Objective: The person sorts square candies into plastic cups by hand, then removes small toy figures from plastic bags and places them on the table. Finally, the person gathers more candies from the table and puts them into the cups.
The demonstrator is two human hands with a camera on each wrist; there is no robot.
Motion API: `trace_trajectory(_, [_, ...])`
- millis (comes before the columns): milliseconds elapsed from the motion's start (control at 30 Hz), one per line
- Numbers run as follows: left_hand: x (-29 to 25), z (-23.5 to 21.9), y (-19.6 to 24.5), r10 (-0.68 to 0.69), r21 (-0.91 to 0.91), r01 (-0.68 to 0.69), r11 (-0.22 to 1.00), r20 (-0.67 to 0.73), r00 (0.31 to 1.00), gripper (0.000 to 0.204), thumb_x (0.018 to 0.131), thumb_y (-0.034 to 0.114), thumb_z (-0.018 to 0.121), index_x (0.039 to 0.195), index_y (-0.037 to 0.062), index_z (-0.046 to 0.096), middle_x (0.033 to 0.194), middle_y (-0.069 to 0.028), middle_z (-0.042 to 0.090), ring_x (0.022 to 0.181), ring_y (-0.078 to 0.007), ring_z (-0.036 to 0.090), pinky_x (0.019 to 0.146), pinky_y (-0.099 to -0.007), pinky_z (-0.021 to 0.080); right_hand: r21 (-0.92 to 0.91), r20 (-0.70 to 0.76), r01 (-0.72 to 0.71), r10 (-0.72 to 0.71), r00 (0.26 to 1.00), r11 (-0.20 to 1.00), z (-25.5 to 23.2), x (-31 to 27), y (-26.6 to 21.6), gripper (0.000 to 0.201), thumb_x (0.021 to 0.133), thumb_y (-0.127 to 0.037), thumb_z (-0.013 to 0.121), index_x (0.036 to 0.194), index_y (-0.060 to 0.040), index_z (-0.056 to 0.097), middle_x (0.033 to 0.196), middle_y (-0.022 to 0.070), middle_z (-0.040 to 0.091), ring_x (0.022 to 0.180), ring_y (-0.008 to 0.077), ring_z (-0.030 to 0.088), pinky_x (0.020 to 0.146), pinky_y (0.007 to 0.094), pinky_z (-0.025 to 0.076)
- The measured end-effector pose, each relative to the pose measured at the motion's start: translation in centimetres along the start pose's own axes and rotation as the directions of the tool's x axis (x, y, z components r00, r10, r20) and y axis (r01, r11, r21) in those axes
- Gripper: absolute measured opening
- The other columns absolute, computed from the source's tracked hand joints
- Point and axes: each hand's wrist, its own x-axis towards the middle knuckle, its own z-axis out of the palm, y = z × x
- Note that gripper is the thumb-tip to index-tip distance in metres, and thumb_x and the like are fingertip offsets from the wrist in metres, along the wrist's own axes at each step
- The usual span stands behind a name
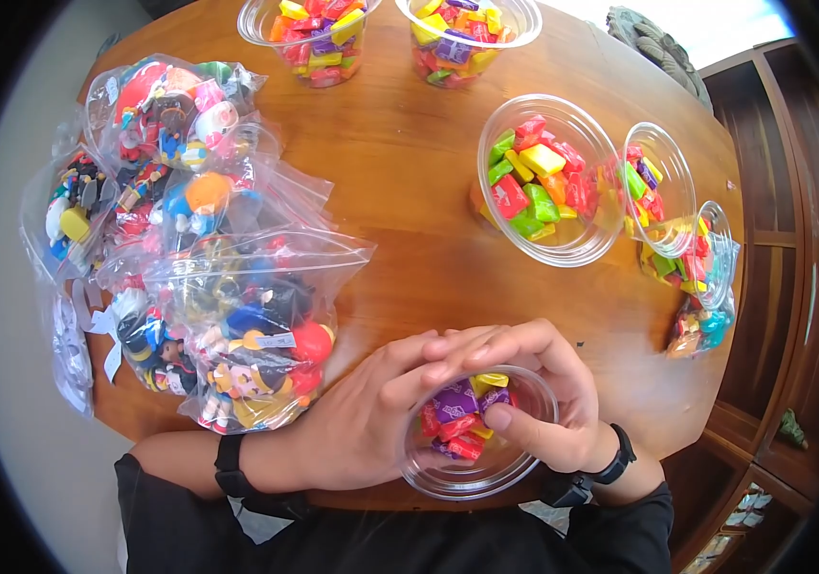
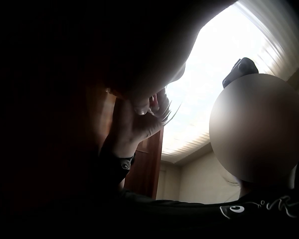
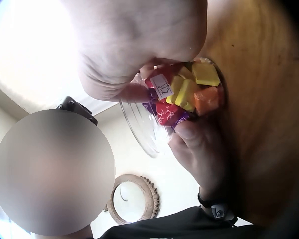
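Note:
A clear plastic cup (image 1: 467, 485) of wrapped candies (image 1: 455, 402) stands at the table's near edge. From the left, my left hand (image 1: 357, 421) holds the cup's side, its fingers reaching across the far side. My right hand (image 1: 567, 411) grips the cup from the right, thumb dipped inside the rim onto the candies and fingers bent round the far side. In the right wrist view, a small white label (image 3: 162, 86) shows on the cup among red, yellow, purple and orange candies. The left wrist view is mostly dark, with the right hand (image 2: 134, 124) visible.
Zip bags of small figurines (image 1: 209, 239) pile up on the left of the wooden table (image 1: 400, 210). Farther off stand other candy cups: one at back left (image 1: 323, 48), one beside it (image 1: 457, 53), and several at right (image 1: 548, 182). A small bag (image 1: 701, 325) lies at the right edge.

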Motion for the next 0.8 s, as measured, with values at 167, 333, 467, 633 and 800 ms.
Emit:
trace_trajectory(167, [0.1, 0.1, 0.1, -0.010, -0.009, 0.010, 1.000, 0.019, 1.000, 0.112, 0.084, 0.021, 0.099, 0.165, 0.0133, 0.023, 0.163, -0.0279, 0.036, 0.150, -0.0485, 0.048, 0.119, -0.0574, 0.049, 0.006, 0.034, -0.026, 0.026, 0.999, 1.000, -0.4, -0.1, 0.1, 0.048, 0.102, 0.005, 0.063, 0.149, 0.0030, 0.049, 0.150, 0.0252, 0.062, 0.156, 0.0345, 0.047, 0.132, 0.0519, 0.031])
trace_trajectory(333, [0.1, 0.6, 0.1, 0.005, 0.005, -0.004, 1.000, -0.087, 0.996, 0.107, 0.077, 0.021, 0.101, 0.159, 0.0087, 0.034, 0.155, -0.0253, 0.048, 0.142, -0.0460, 0.056, 0.113, -0.0544, 0.052, 0.096, -0.084, -0.081, 0.089, 0.992, 0.992, 0.5, -0.1, -0.1, 0.054, 0.092, 0.009, 0.070, 0.142, -0.0042, 0.054, 0.136, 0.0221, 0.070, 0.147, 0.0376, 0.055, 0.132, 0.0570, 0.028])
trace_trajectory(467, [0.2, 0.4, 0.3, -0.003, 0.014, 0.004, 1.000, -0.065, 0.998, 0.107, 0.077, 0.021, 0.101, 0.159, 0.0086, 0.033, 0.154, -0.0251, 0.049, 0.142, -0.0464, 0.056, 0.113, -0.0548, 0.053, 0.083, -0.063, -0.062, 0.067, 0.996, 0.995, 0.4, -0.1, -0.1, 0.060, 0.085, 0.016, 0.058, 0.142, -0.0029, 0.053, 0.136, 0.0225, 0.069, 0.148, 0.0381, 0.054, 0.131, 0.0568, 0.030])
trace_trajectory(633, [0.0, 0.3, 0.2, -0.014, 0.043, 0.015, 0.999, -0.028, 1.000, 0.114, 0.082, 0.024, 0.101, 0.166, 0.0112, 0.024, 0.159, -0.0259, 0.041, 0.147, -0.0437, 0.052, 0.117, -0.0535, 0.051, -0.010, 0.063, 0.011, -0.011, 0.998, 1.000, -0.5, 0.0, 0.5, 0.065, 0.087, 0.016, 0.048, 0.151, 0.0052, 0.046, 0.153, 0.0271, 0.059, 0.156, 0.0362, 0.048, 0.132, 0.0520, 0.032])
trace_trajectory(800, [0.0, 0.3, 0.3, -0.009, 0.050, 0.011, 0.999, -0.037, 0.999, 0.115, 0.082, 0.022, 0.101, 0.166, 0.0098, 0.024, 0.159, -0.0260, 0.042, 0.146, -0.0439, 0.052, 0.117, -0.0525, 0.051, -0.045, 0.044, 0.025, -0.023, 0.999, 0.999, -0.4, 0.0, 0.5, 0.052, 0.099, 0.009, 0.048, 0.151, 0.0068, 0.046, 0.153, 0.0291, 0.058, 0.154, 0.0379, 0.049, 0.130, 0.0519, 0.035])
